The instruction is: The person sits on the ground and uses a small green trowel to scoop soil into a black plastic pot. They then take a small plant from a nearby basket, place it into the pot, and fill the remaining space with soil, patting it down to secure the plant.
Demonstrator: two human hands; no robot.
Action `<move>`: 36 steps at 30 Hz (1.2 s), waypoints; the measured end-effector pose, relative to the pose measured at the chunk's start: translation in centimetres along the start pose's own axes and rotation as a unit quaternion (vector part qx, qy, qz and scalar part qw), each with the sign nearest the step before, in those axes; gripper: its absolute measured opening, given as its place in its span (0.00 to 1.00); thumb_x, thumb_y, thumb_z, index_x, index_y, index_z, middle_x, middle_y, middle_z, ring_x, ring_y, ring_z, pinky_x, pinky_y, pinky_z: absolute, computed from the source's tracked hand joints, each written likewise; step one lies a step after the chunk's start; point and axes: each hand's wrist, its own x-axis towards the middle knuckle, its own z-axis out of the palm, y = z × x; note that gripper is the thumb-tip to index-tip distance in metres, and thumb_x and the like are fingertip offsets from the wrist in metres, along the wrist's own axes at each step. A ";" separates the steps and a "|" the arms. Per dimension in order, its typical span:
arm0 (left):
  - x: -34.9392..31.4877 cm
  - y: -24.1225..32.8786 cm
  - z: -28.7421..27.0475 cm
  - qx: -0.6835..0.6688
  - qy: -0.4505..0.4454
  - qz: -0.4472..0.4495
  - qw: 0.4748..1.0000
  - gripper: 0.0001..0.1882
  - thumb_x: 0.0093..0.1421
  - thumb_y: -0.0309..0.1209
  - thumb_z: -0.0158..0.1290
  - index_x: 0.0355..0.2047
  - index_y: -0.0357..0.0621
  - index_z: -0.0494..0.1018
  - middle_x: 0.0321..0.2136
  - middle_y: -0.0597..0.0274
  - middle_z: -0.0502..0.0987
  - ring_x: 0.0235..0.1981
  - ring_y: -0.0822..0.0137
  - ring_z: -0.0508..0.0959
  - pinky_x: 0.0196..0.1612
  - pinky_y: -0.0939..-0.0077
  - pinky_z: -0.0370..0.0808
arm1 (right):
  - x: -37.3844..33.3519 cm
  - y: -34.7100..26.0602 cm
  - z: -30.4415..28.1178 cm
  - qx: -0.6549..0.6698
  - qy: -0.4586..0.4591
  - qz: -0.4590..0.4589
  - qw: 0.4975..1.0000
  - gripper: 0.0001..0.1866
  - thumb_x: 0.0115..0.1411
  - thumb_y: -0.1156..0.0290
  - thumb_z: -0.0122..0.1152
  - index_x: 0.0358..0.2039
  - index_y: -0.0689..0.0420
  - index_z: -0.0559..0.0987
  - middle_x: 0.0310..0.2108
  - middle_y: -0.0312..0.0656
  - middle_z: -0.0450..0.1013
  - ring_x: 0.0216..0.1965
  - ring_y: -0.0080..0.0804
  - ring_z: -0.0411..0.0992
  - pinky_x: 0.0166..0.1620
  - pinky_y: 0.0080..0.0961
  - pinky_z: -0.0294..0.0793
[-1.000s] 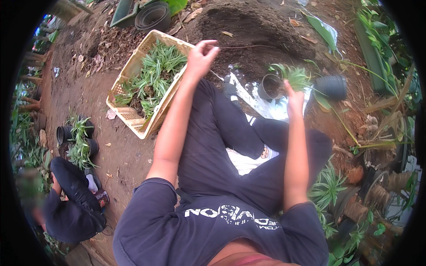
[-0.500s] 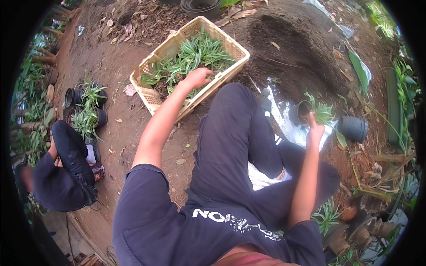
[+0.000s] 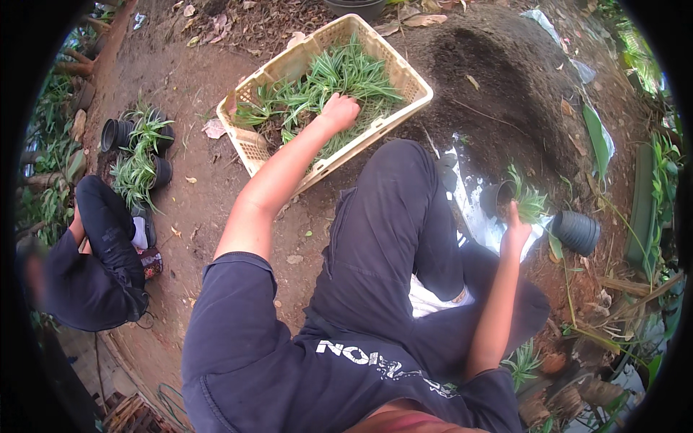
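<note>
My left hand (image 3: 340, 113) is down among the striped spider plants (image 3: 361, 68) heaped in a cream plastic crate (image 3: 422, 92). Its fingers are curled into the leaves, their tips hidden. Off to the right, my right hand (image 3: 516, 229) closes on a small spider plant (image 3: 532, 206) at the mouth of a dark pot (image 3: 491, 200). The pot tilts on a white sheet (image 3: 469, 191); whether my fingers also grip its rim is not visible. A stack of black pots (image 3: 576, 232) lies on its side just right of that hand.
Dark loose soil (image 3: 484, 79) is heaped beyond my knees. Another person (image 3: 94, 260) sits low at the left, near several potted spider plants (image 3: 135, 180). A black pot (image 3: 357, 7) stands behind the crate. Cut stems and leaves (image 3: 613, 317) litter the right side.
My left hand has gone from hovering open over the crate's near edge down into the plants. My right hand stays at the small plant. The whole view has shifted slightly.
</note>
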 end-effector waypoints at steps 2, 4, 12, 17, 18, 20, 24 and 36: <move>-0.5 0.0 0.1 0.002 -0.005 0.008 1.000 0.16 0.53 0.45 0.67 0.38 0.52 0.84 0.41 0.61 0.80 0.49 0.59 0.79 0.51 0.59 0.69 | 0.0 0.3 0.2 0.008 0.003 -0.001 1.000 0.13 0.66 0.70 0.70 0.47 0.63 0.82 0.41 0.36 0.80 0.38 0.20 0.74 0.43 0.22 0.73; -1.0 -0.1 -0.2 0.034 -0.002 0.032 0.999 0.18 0.53 0.48 0.67 0.38 0.51 0.85 0.41 0.61 0.80 0.48 0.58 0.79 0.51 0.60 0.70 | 0.2 0.7 0.1 0.017 0.008 -0.002 1.000 0.13 0.66 0.70 0.70 0.47 0.63 0.82 0.41 0.37 0.80 0.37 0.20 0.74 0.42 0.22 0.73; -2.8 -0.4 1.2 -0.025 0.022 0.010 0.999 0.20 0.50 0.46 0.69 0.37 0.45 0.84 0.44 0.57 0.77 0.53 0.54 0.74 0.59 0.54 0.68 | 0.5 1.3 0.2 0.003 -0.004 0.011 1.000 0.12 0.65 0.71 0.70 0.47 0.63 0.82 0.42 0.37 0.80 0.39 0.21 0.76 0.43 0.22 0.75; -1.9 -1.3 0.6 -0.235 0.018 -0.053 0.970 0.15 0.52 0.36 0.66 0.37 0.41 0.84 0.40 0.54 0.83 0.47 0.57 0.81 0.56 0.58 0.76 | 0.1 0.7 0.0 0.011 0.004 -0.002 1.000 0.13 0.65 0.70 0.70 0.46 0.63 0.83 0.40 0.36 0.80 0.37 0.20 0.74 0.41 0.22 0.73; -1.9 -1.8 0.4 -0.323 0.022 -0.070 0.944 0.14 0.53 0.36 0.66 0.37 0.41 0.84 0.38 0.55 0.83 0.44 0.59 0.82 0.53 0.61 0.77 | 0.1 0.5 -0.1 0.011 0.000 0.004 1.000 0.13 0.65 0.70 0.70 0.46 0.63 0.83 0.40 0.36 0.80 0.36 0.20 0.73 0.41 0.22 0.73; -1.7 -2.9 -0.8 -0.488 0.030 -0.102 0.867 0.13 0.54 0.35 0.66 0.36 0.40 0.83 0.35 0.57 0.84 0.38 0.64 0.83 0.47 0.66 0.79 | 0.0 0.1 -0.1 0.022 -0.001 0.004 1.000 0.13 0.65 0.69 0.70 0.46 0.63 0.83 0.39 0.35 0.79 0.36 0.19 0.72 0.40 0.21 0.71; -1.6 -2.0 -4.7 -0.625 0.091 -0.118 0.766 0.12 0.62 0.37 0.66 0.38 0.40 0.82 0.35 0.67 0.84 0.36 0.75 0.80 0.44 0.75 0.77 | -0.1 -0.4 -0.6 0.061 0.003 0.001 0.998 0.13 0.65 0.70 0.70 0.46 0.63 0.83 0.38 0.34 0.79 0.35 0.19 0.71 0.39 0.21 0.70; 1.2 12.3 -19.3 -0.732 0.195 0.079 0.647 0.07 0.67 0.27 0.61 0.44 0.43 0.78 0.36 0.68 0.83 0.37 0.77 0.79 0.42 0.77 0.76 | 0.1 -2.1 -3.7 0.199 0.001 -0.007 0.980 0.15 0.66 0.72 0.69 0.52 0.59 0.80 0.47 0.36 0.80 0.44 0.22 0.75 0.46 0.24 0.73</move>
